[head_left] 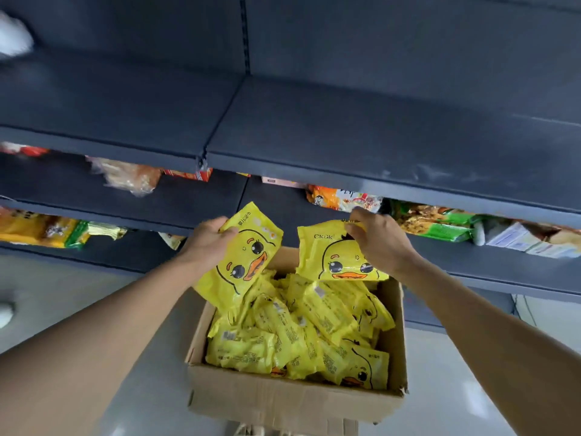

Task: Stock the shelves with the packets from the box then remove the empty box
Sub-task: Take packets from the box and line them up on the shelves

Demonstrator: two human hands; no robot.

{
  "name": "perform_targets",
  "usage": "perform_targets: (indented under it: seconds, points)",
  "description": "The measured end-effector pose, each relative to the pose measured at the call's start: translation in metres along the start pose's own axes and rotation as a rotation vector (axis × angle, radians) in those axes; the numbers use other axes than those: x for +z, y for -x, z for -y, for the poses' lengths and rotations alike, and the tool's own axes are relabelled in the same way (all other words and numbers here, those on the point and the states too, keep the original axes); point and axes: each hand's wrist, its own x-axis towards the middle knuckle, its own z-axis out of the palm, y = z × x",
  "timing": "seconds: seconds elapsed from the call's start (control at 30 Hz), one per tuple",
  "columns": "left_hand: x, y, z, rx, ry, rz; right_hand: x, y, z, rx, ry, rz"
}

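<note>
Stocking is only at its beginning; the box (292, 398) is nearly full.
The left hand (207, 239) and right hand (379, 239) each grip one duck packet above it, below the bare top shelf (345, 136).

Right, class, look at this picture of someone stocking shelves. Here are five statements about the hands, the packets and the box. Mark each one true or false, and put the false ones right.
1. Each hand holds one yellow duck packet. True: the left hand grips the left packet and the right hand pinches the right packet.
2. The cardboard box is empty. False: many yellow packets still lie in it.
3. The top shelf carries yellow duck packets. False: none show on it.
4. Other packaged goods lie on the lower shelves. True, for example the orange packet.
5. The box's lid is closed. False: it is open at the top.
</note>
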Motion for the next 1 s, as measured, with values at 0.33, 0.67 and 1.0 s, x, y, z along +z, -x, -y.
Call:
perform_targets:
  seconds: [0.33, 0.67, 1.0]
  points:
    - [-0.107, 0.068, -0.148, 0.307, -0.083, -0.183, -0.181, -0.001, 0.078, -0.105, 0.1, -0.323]
    - [-0.177, 0.12, -0.25, 0.531, -0.117, -0.279, -0.3, 0.009, 0.12, -0.163, 0.054, -0.496]
    - [-0.237, 0.116, -0.352, 0.72, -0.296, -0.335, -0.385, -0.013, 0.143, -0.106, 0.013, -0.699]
